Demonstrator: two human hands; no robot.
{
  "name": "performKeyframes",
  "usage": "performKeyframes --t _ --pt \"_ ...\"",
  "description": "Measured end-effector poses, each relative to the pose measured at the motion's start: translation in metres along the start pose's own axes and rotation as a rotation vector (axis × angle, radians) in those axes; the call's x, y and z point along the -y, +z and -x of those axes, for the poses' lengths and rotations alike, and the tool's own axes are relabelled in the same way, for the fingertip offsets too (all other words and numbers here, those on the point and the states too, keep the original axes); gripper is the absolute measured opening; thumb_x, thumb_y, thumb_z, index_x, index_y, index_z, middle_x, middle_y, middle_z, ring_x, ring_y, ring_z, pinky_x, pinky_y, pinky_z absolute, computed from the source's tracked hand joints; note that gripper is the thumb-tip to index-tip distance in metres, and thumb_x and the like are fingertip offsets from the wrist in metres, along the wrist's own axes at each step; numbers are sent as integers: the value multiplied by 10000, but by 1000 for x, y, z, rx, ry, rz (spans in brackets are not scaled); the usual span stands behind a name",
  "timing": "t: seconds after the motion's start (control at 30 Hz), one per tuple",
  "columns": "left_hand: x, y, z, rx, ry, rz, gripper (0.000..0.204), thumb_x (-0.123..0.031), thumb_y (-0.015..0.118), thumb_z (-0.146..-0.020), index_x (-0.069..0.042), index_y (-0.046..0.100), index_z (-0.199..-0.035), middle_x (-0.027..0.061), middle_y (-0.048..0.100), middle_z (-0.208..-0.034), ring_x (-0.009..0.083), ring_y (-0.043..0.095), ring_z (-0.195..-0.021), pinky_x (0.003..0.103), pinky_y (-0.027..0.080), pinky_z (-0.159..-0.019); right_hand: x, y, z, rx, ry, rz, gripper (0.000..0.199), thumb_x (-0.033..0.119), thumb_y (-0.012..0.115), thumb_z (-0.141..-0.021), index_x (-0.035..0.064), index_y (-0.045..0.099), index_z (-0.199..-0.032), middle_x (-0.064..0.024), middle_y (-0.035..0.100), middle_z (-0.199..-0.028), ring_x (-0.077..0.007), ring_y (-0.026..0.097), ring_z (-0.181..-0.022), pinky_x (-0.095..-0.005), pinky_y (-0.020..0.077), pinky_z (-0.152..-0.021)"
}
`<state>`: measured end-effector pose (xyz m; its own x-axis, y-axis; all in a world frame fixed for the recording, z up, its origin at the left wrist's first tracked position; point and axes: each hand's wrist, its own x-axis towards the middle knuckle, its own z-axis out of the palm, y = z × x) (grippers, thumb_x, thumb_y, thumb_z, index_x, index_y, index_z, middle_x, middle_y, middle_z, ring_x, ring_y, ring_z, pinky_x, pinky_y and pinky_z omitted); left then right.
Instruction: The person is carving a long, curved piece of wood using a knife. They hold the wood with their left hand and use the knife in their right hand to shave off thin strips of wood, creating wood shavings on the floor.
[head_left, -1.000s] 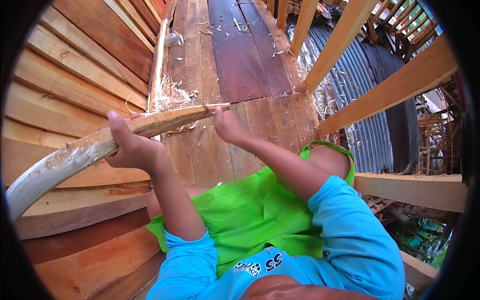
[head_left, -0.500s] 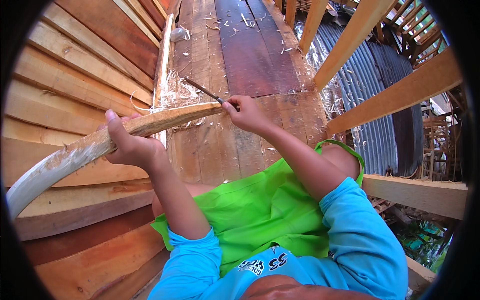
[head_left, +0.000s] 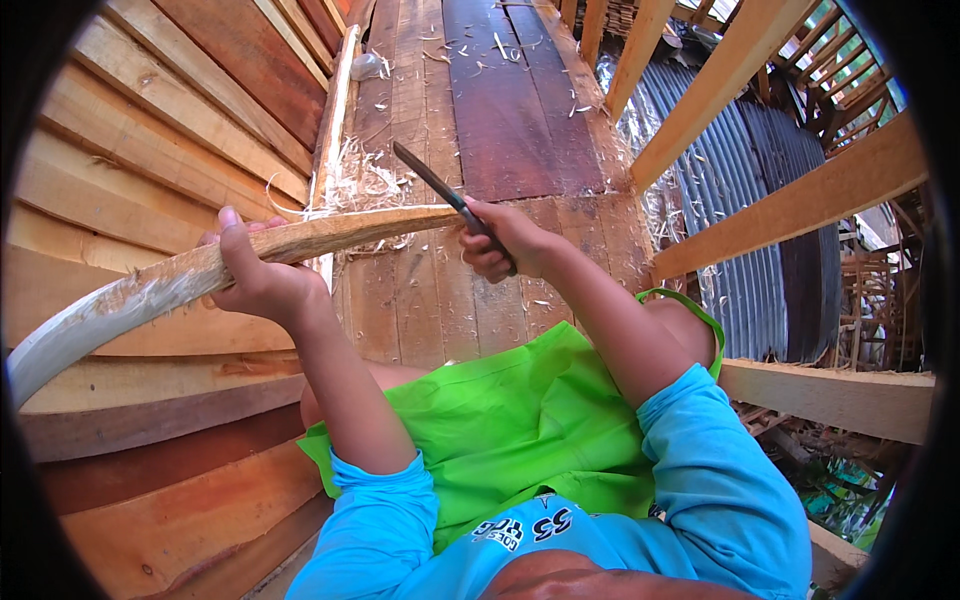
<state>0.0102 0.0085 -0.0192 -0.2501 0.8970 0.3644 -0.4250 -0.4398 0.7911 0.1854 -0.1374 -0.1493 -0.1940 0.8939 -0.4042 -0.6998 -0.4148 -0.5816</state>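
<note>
My left hand (head_left: pixel 262 262) is wrapped round a long curved piece of wood (head_left: pixel 345 238), thumb on top. The wood bends down to the left, where its surface is pale and whittled; its narrow far end reaches toward my right hand (head_left: pixel 508 238). That hand grips the dark handle of a knife (head_left: pixel 428 173). The blade points up and to the left, above the tip of the wood. Whether the knife touches the wood I cannot tell.
Curly wood shavings (head_left: pixel 365 180) lie on the plank floor (head_left: pixel 420 310) beyond the wood. A plank wall (head_left: pixel 110 215) stands on the left, with a crumpled clear plastic thing (head_left: pixel 366 66) near its foot. Wooden railing posts (head_left: pixel 690 110) and corrugated metal sheets (head_left: pixel 760 270) are on the right.
The knife has turned and lifted, so more of its blade and handle shows. My right hand has moved slightly right and down. The left hand keeps its hold on the wood.
</note>
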Motion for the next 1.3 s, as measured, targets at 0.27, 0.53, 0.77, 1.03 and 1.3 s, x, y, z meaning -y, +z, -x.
performKeyframes --t 0.27,0.53,0.77,1.03,1.3 --pt "2 -5 -3 -10 -38 12 262 -186 689 -793 5 527 -868 85 509 -642 210 549 -560 323 480 -562 -1 4 -1 -16 305 182 384 303 267 -922 197 219 -556 67 197 -473 -70 140 -416 -261 116 -378" --pt "0 0 2 -30 7 6 294 -184 696 -784 19 526 -911 85 504 -629 207 542 -539 327 475 -521 -5 -1 -10 -59 399 166 317 214 327 -836 215 225 -535 70 201 -469 -66 136 -402 -257 104 -376" --pt "-4 6 8 -68 -2 -19 314 -191 712 -798 22 532 -943 82 523 -676 203 566 -607 330 481 -568 -25 -4 -30 -303 202 220 416 342 325 -916 172 287 -538 52 226 -464 -108 184 -384 -301 160 -375" --pt "-8 -6 1 412 22 -86 551 -347 711 -868 -15 424 -1201 105 582 -888 220 626 -823 364 519 -800 -17 54 -11 -677 -880 1176 553 450 696 -866 35 520 -1185 0 407 -500 -84 424 -486 -283 335 -470" --pt "-29 -5 -5 495 442 105 756 -423 610 -902 -27 235 -1425 223 346 -1445 369 369 -1336 535 307 -1101 -13 39 -21 -867 -1027 987 233 229 670 -912 38 621 -1036 -93 523 -570 -133 437 -506 -302 372 -495"
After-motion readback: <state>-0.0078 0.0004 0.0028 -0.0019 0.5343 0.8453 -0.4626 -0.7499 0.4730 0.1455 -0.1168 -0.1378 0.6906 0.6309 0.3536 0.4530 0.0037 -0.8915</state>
